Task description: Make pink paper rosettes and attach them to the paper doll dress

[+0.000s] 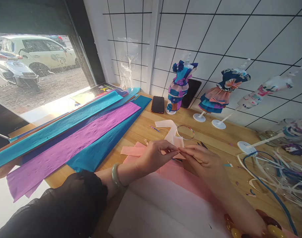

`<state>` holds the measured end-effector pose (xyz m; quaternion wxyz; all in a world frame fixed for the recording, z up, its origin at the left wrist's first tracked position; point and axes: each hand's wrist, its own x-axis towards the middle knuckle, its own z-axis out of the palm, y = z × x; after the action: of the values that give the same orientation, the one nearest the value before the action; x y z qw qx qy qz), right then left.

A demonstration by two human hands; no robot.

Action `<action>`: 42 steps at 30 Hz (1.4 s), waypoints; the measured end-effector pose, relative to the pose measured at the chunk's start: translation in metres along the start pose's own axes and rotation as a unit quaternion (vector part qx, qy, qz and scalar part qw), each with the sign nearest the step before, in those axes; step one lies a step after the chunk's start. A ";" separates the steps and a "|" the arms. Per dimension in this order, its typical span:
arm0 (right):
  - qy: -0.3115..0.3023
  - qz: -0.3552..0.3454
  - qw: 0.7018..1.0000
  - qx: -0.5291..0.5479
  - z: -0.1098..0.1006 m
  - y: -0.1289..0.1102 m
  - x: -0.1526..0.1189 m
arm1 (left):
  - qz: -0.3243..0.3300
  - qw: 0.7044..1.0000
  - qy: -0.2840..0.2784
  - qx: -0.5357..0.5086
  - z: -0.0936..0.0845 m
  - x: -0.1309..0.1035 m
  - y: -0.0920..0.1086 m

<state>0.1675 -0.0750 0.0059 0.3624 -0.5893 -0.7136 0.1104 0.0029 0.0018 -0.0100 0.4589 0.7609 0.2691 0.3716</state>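
My left hand (158, 154) and my right hand (202, 159) meet at the fingertips over the wooden table. Each is closed in a pinch, and what sits between the fingertips is too small to make out. Behind them lies a pale pink strip (171, 132), beside a thin wire ring (186, 132). A pink strip (133, 151) rests left of my left hand. Under my hands and wrists spread pink paper (172, 172) and a large white sheet (151, 201).
Long rolls of turquoise paper (66, 122) and purple paper (86, 138) lie at the left. Along the tiled wall stand a phone (157, 104) and small dressed mannequins (178, 87). Tangled cords (277, 172) lie at the right.
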 end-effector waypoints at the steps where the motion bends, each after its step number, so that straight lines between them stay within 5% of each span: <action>1: -0.001 -0.009 1.000 -0.011 0.000 0.000 0.000 | -0.003 1.000 0.001 0.002 0.000 0.000 0.000; 15: 0.018 -0.116 0.983 -0.140 0.001 0.002 0.001 | 0.086 0.993 0.013 0.081 -0.003 0.000 -0.002; 22: 0.004 -0.106 0.984 -0.146 0.001 0.001 0.001 | 0.117 0.986 0.020 0.117 -0.002 0.000 -0.005; 35: 0.001 -0.055 0.993 -0.107 0.002 0.000 0.002 | 0.041 0.997 0.020 0.063 -0.003 0.001 0.002; 42: -0.003 -0.061 0.994 -0.094 0.004 -0.005 0.001 | 0.010 0.999 -0.027 0.031 -0.002 0.000 0.003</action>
<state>0.1606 -0.0740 0.0066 0.3094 -0.5755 -0.7567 0.0218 0.0009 0.0016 -0.0070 0.4386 0.7872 0.2598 0.3469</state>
